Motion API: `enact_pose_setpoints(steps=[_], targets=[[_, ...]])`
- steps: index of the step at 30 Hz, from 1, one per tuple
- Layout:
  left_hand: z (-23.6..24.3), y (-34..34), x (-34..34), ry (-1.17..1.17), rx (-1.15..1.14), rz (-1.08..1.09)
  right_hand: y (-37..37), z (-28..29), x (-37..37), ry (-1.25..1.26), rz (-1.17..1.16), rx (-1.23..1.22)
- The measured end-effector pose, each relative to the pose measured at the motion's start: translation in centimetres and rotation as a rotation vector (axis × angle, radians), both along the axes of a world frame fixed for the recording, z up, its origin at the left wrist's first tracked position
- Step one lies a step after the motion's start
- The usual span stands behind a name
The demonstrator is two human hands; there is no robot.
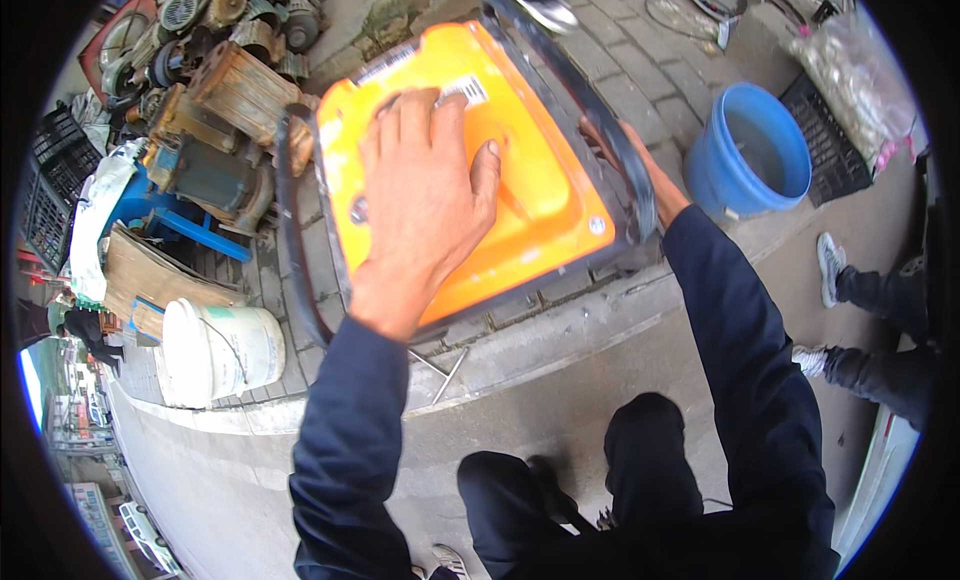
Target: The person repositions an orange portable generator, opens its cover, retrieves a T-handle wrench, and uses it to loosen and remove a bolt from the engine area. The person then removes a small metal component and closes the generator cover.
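An orange-topped machine (540,195) in a black tube frame, much like a portable generator, stands on the paving before me. My left hand (425,175) lies over the orange top, palm down, with its fingers stretched out and the thumb apart. Part of the top is hidden beneath it. At the machine's right side, my right hand (655,175) is at the black frame tube (622,150). Its fingertips show on the tube's inner side and the palm on the outer side, so the fingers wrap round it. A thin T-shaped metal bar (450,376) lies by the near side.
Rusty motors and metal parts (240,90) are heaped at the far left. A white bucket (222,350) stands at the kerb on the left, a blue bucket (750,150) at the right. Beyond it are a black crate (825,135) and a plastic bag (855,75). Other people's legs (880,300) show at right.
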State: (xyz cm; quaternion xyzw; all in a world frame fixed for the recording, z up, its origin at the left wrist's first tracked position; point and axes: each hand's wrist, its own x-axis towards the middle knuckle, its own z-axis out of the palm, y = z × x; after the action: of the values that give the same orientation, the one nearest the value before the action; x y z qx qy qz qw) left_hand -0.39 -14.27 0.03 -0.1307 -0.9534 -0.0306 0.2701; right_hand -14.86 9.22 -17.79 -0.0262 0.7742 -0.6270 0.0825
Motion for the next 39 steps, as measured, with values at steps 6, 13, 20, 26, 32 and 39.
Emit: enact_pose_setpoints(steps=[6, 13, 20, 26, 32, 39], targets=[[0.0, -2.6, -5.4, -0.124, 0.221, 0.194, -0.2, 10.4, -5.5, -0.272, -0.017, 0.085], [2.0, -2.9, -5.8, -0.286, 0.36, 0.246, -3.6, 19.3, -11.9, -0.22, 0.074, 0.413], [2.0, -3.3, -6.7, -0.386, 0.409, 0.246, -5.8, 15.9, -19.7, -0.161, 0.077, 0.402], [2.0, -2.8, -7.8, -0.47, 0.362, 0.271, -4.5, 9.3, -23.6, -0.367, 0.134, 0.298], [1.6, -1.9, -8.6, -0.432, 0.27, 0.237, 0.2, 4.1, -20.5, -0.503, 0.136, 0.173], [1.1, -1.4, -8.8, -0.458, 0.197, 0.272, 2.4, 0.6, -17.0, -0.591, 0.052, 0.163]])
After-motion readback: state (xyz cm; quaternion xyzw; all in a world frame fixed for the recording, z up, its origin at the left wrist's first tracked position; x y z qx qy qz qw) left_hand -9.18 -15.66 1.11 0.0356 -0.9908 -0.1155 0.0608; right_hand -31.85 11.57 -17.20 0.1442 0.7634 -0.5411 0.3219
